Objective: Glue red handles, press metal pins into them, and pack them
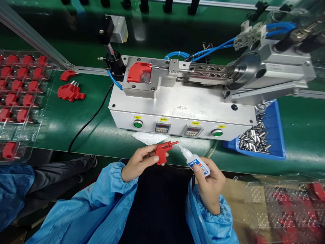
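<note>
My left hand (141, 161) is closed around a red plastic pistol-shaped part (161, 154), its thin end pointing right. In my right hand (211, 184) is a white glue bottle (199, 165) with a blue Loctite label. The bottle tilts up to the left, and its nozzle tip is at the thin end of the red part; whether they touch I cannot tell. Behind both hands stands a metal press fixture (177, 98), with another red part (138, 72) seated in its left block.
A blue bin (275, 132) of small metal cylinders (254, 137) stands right of the fixture. Several loose red parts (70, 91) lie left, beside clear trays (38, 112) of red parts. A black cable (86, 123) crosses the green bench. Another person's leg (58, 173) shows at left.
</note>
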A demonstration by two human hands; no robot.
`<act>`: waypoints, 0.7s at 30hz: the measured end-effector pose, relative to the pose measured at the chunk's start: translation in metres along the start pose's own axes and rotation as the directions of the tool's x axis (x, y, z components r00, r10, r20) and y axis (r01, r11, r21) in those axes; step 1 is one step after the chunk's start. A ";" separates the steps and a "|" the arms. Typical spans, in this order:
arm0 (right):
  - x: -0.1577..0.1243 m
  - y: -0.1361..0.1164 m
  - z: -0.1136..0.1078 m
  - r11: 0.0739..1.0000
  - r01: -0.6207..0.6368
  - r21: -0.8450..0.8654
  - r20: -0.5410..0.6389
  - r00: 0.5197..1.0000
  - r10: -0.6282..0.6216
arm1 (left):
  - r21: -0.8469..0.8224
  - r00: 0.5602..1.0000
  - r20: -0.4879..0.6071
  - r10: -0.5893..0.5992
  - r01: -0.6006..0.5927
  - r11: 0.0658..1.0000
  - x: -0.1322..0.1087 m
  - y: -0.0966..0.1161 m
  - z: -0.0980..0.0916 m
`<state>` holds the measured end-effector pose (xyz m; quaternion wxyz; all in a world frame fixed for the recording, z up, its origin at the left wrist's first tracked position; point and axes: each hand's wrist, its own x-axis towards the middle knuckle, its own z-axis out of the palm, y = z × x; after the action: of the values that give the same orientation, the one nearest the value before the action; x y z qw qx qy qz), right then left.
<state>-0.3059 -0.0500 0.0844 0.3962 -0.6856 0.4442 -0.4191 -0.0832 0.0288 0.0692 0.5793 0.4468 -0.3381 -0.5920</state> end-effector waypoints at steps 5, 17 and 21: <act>0.000 -0.001 -0.001 1.000 -0.008 -0.015 -0.006 1.000 0.008 | 0.002 1.000 -0.005 -0.006 0.006 1.000 -0.001 0.000 0.000; -0.003 0.001 0.001 1.000 0.000 -0.022 0.009 1.000 0.001 | 0.014 1.000 0.005 -0.014 0.014 1.000 -0.001 -0.001 -0.001; -0.003 0.000 0.002 1.000 0.003 -0.017 0.018 1.000 -0.003 | -0.004 1.000 -0.008 0.003 -0.003 1.000 -0.001 -0.001 0.000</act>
<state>-0.3048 -0.0470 0.0832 0.3937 -0.6934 0.4432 -0.4095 -0.0830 0.0300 0.0687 0.5826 0.4474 -0.3352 -0.5900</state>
